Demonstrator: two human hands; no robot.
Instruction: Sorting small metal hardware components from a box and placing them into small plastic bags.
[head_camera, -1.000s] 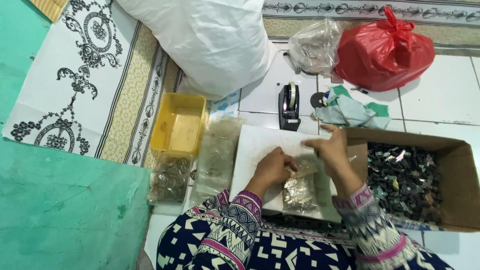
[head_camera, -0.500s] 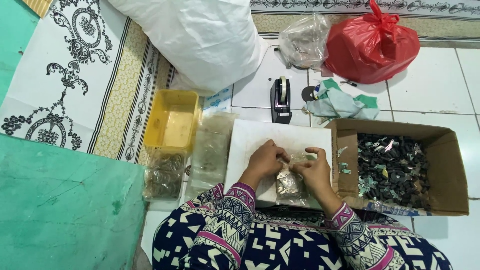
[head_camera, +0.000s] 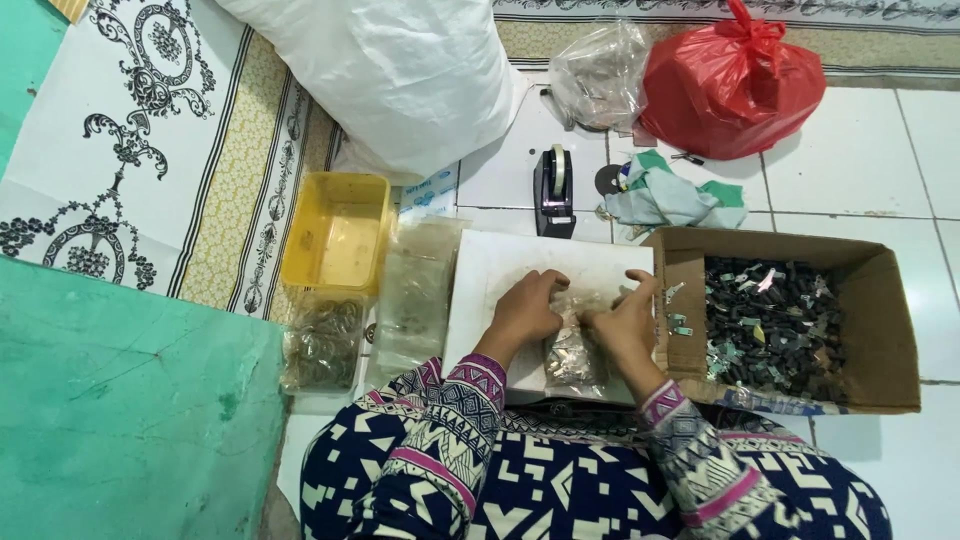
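Both of my hands rest on a white board (head_camera: 500, 270) on my lap. Between them lies a small clear plastic bag (head_camera: 572, 358) filled with little metal parts. My left hand (head_camera: 527, 310) presses the bag's upper left edge with its fingers curled. My right hand (head_camera: 625, 322) pinches the bag's upper right edge. Patterned sleeves cover both forearms.
A cardboard box (head_camera: 885, 300) of dark small parts stands at the right. Left of the board lie clear bags (head_camera: 415, 295), a yellow tub (head_camera: 338, 232) and a bag of rings (head_camera: 322, 345). A tape dispenser (head_camera: 554, 190), green cloth (head_camera: 665, 195), red bag (head_camera: 735, 85) and white sack (head_camera: 400, 70) sit beyond.
My right hand came down from near the box's corner to the bag. Both hands now close in on the bag's top edge. The view shifted slightly.
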